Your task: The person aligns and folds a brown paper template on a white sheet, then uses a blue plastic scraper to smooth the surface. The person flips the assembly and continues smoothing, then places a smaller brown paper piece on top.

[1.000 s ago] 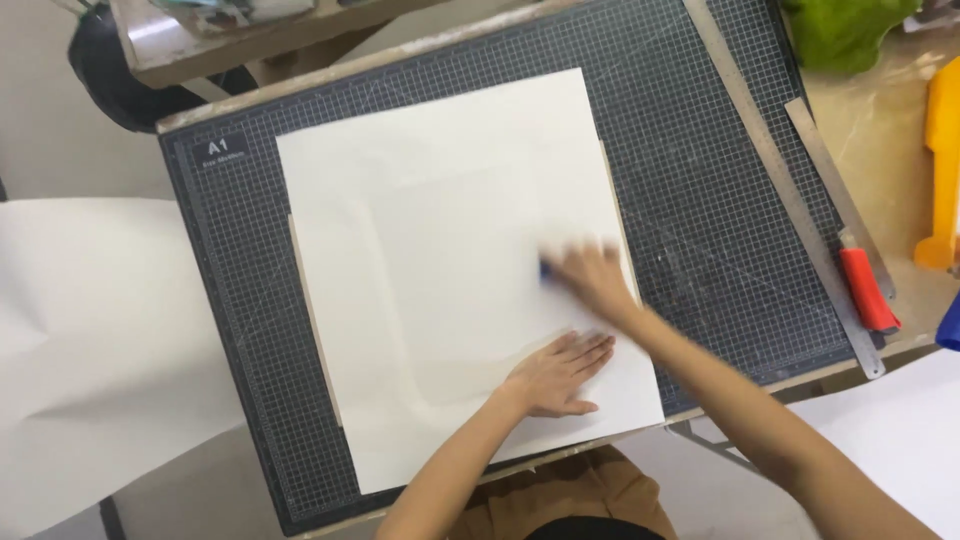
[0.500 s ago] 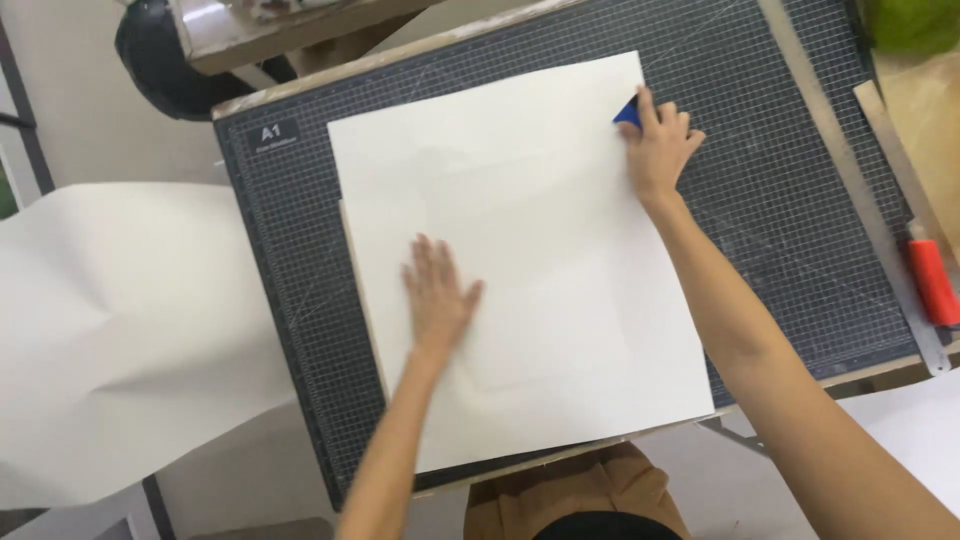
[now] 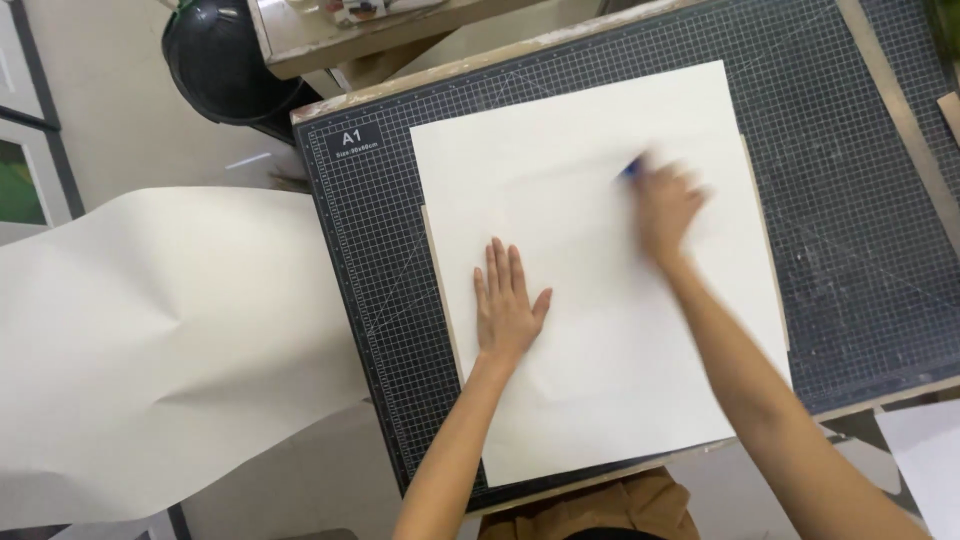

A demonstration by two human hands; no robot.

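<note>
Basically: dark gridded cutting mat point(image 3: 860, 250) covers the table point(image 3: 900, 110), wood edge showing far and right. Large white sheet point(image 3: 600, 400) lies flat on the mat, a thin board edge peeking out at its left side. Left hand point(image 3: 505, 310) flat on the sheet, fingers spread, gripping nothing. Right hand point(image 3: 665, 205) blurred, on the sheet's far-right part, closed around a small blue tool point(image 3: 630, 170). Loose white paper point(image 3: 150, 350) hangs off left of the table over a pale floor. Black round object point(image 3: 225, 60) far left.
</note>
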